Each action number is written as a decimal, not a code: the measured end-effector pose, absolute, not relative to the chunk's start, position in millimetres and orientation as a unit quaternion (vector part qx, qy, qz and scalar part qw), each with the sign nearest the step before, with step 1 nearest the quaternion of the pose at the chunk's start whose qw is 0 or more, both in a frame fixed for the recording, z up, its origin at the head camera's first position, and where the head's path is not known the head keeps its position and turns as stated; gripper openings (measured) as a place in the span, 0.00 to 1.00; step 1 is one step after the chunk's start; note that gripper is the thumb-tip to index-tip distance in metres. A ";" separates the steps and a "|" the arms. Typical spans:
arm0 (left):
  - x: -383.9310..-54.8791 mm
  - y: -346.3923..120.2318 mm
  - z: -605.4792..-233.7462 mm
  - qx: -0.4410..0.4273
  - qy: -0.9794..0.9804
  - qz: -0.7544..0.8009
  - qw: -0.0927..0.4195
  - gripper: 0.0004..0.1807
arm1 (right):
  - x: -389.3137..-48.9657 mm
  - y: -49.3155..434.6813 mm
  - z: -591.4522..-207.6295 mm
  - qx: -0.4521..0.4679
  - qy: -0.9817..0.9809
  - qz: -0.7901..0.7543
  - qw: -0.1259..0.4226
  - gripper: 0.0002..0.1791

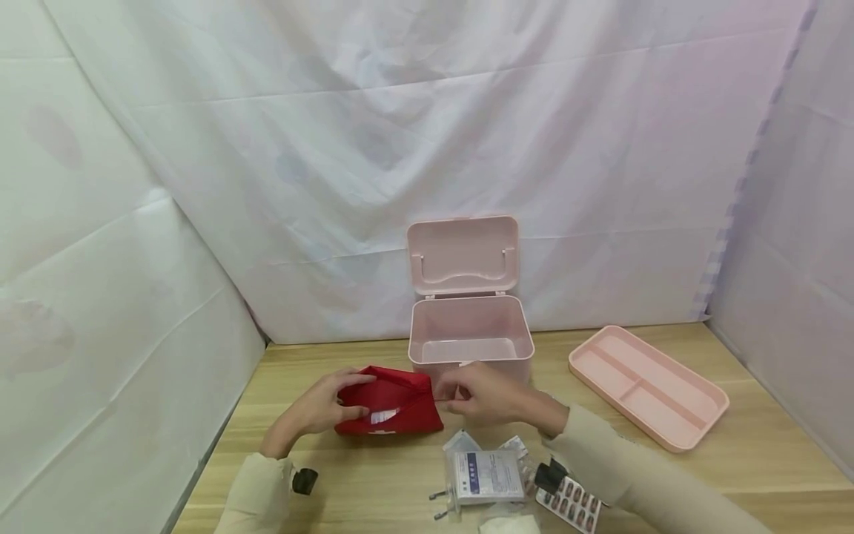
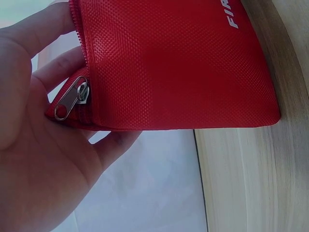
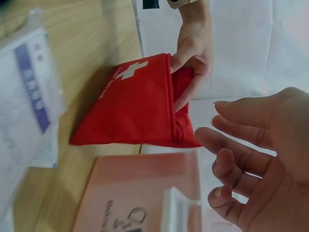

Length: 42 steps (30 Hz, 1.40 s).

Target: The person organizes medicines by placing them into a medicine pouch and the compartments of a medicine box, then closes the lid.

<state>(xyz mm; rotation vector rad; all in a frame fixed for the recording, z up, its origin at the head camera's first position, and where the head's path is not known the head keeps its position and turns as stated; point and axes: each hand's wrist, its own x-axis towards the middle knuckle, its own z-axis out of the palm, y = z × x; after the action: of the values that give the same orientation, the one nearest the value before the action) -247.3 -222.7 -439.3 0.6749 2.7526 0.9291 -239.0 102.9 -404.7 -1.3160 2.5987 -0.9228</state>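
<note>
A red first-aid pouch [image 1: 416,419] stands unzipped on the table, with a small white packet [image 1: 383,417] visible inside. My left hand [image 1: 322,403] holds the pouch at its left end, fingers reaching into the mouth. In the left wrist view the metal zipper pull [image 2: 70,99] lies beside the palm. At the pouch's other end is my right hand [image 1: 490,393], between it and the pink medicine box [image 1: 470,326]. The right wrist view shows this hand's fingers [image 3: 241,145] loosely bent, holding nothing, one fingertip close to the pouch corner; contact is unclear.
The medicine box stands behind with its lid [image 1: 463,256] raised. A pink divided tray [image 1: 650,386] lies at the right. Nearer me are a bagged white pack [image 1: 490,475], a capsule blister strip [image 1: 570,506] and other small packets. Cloth walls surround the wooden table [image 1: 373,482].
</note>
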 end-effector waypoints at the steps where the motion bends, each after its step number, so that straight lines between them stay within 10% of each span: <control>1: -247.1 -222.7 -439.2 0.226 0.920 0.310 0.079 0.28 | -238.5 106.5 -406.6 -0.434 0.848 -0.301 0.042 0.04; 42: -250.0 -220.5 -439.2 0.224 0.921 0.307 0.084 0.28 | -221.1 173.3 -495.7 -0.374 0.852 -0.316 0.186 0.34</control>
<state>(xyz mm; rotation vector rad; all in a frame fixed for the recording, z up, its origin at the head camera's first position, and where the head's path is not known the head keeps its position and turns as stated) -250.0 -220.5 -439.2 0.6674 2.7496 0.9167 -221.1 173.3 -495.7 -1.0547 2.3993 -0.8904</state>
